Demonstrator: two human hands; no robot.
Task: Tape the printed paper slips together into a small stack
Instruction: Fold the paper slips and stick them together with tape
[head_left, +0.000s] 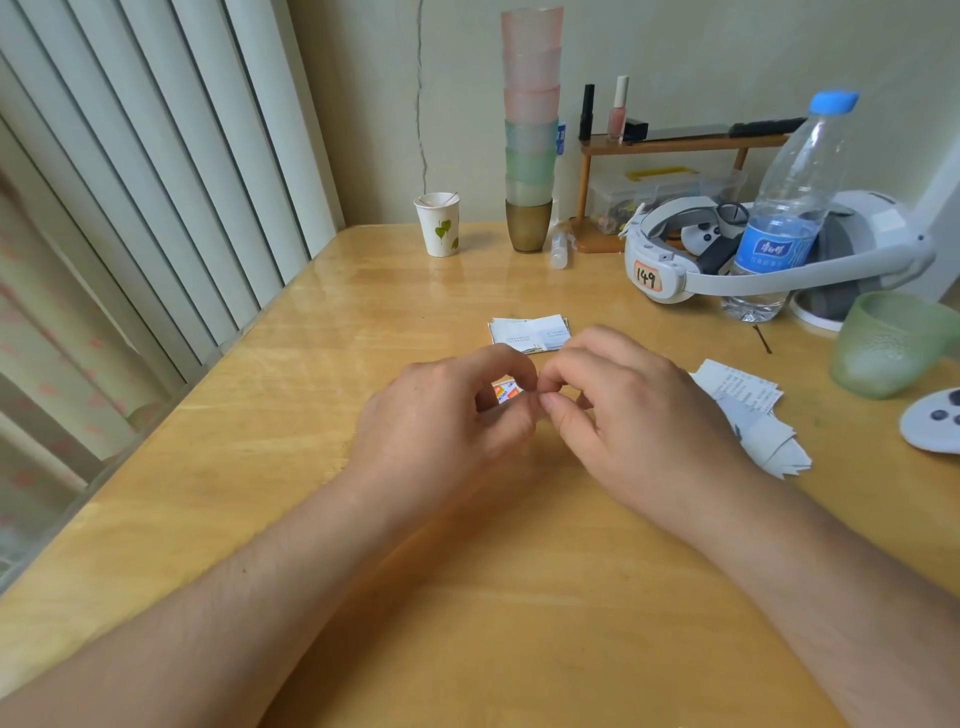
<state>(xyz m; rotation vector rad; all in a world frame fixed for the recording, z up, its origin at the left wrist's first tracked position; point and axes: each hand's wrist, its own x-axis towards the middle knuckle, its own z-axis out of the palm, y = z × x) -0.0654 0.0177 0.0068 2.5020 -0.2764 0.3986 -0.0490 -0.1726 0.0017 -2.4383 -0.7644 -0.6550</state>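
Wooden table (291, 467): left hand (447, 410) grips tape roll (506, 391)

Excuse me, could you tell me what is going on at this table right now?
A person sits at a glossy wooden table, both hands together. The left hand holds a small white and orange item, probably a tape roll, while the right hand pinches at it. A small stack of printed white paper slips lies just beyond the hands, and loose printed slips fan out beside the right hand.
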